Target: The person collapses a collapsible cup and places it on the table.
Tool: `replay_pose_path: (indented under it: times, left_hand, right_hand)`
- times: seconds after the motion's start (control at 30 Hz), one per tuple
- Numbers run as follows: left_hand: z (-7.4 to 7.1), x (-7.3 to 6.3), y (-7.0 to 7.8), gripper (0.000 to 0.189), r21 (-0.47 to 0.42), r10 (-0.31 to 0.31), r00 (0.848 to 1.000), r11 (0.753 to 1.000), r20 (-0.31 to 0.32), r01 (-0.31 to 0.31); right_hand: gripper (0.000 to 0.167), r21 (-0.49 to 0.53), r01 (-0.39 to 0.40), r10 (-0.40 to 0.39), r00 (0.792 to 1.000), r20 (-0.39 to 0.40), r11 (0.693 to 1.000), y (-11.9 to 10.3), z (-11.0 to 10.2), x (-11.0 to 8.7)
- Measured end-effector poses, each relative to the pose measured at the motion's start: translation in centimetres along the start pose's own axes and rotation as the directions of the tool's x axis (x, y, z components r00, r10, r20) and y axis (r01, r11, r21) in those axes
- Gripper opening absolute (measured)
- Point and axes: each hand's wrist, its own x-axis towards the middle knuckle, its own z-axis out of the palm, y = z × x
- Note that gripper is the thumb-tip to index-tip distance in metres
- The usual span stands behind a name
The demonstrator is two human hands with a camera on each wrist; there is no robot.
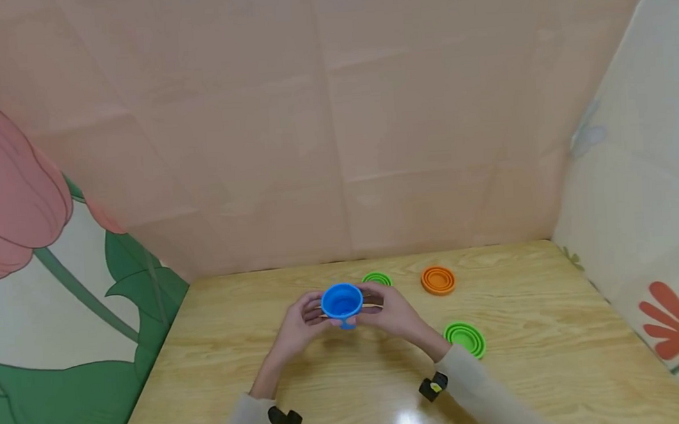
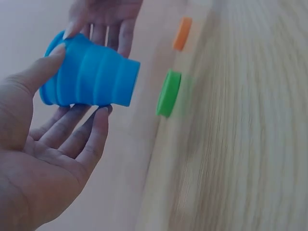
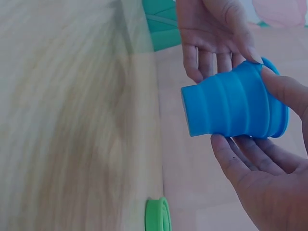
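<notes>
A blue collapsible cup [image 1: 342,301] is held above the table, drawn out to its full height, with its mouth facing up toward the head camera. My left hand [image 1: 302,326] grips it from the left, thumb near the rim and fingers along the ribbed side. From the right, my right hand [image 1: 392,313] holds it the same way. In the left wrist view the stepped wall of the cup [image 2: 96,72] shows between both thumbs and fingers. The right wrist view shows the cup [image 3: 231,103] narrowing toward its base.
On the wooden table [image 1: 220,346] lie flattened collapsible cups: a green one [image 1: 464,340] by my right forearm, an orange one [image 1: 438,280] farther back, and another green one [image 1: 377,278] partly behind my right hand. Fabric-like walls [image 1: 324,142] stand behind and beside the table.
</notes>
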Motion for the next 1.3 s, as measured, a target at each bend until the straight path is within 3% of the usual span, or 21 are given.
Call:
replay_pose_path:
  times: [0.33,0.73,1.3]
  left_hand:
    - [2.6,-1.7,0.8,0.057,-0.060,0.044,0.997,0.997,0.069,-0.039]
    - [4.9,-2.2,0.5,0.056,-0.046,0.050,0.994,0.998,0.098,-0.045]
    - [5.6,-2.4,0.4,0.055,-0.089,0.072,0.995,0.994,0.073,-0.066]
  right_hand:
    - [0.064,0.065,0.021,-0.021,1.000,0.006,0.998,0.4,-1.1,-4.0]
    - [0.059,0.060,0.051,-0.049,0.998,-0.037,0.997,1.2,-2.0,-6.8]
    - [0.058,0.067,0.013,-0.009,0.999,-0.049,0.998,1.6,-2.1,-7.2]
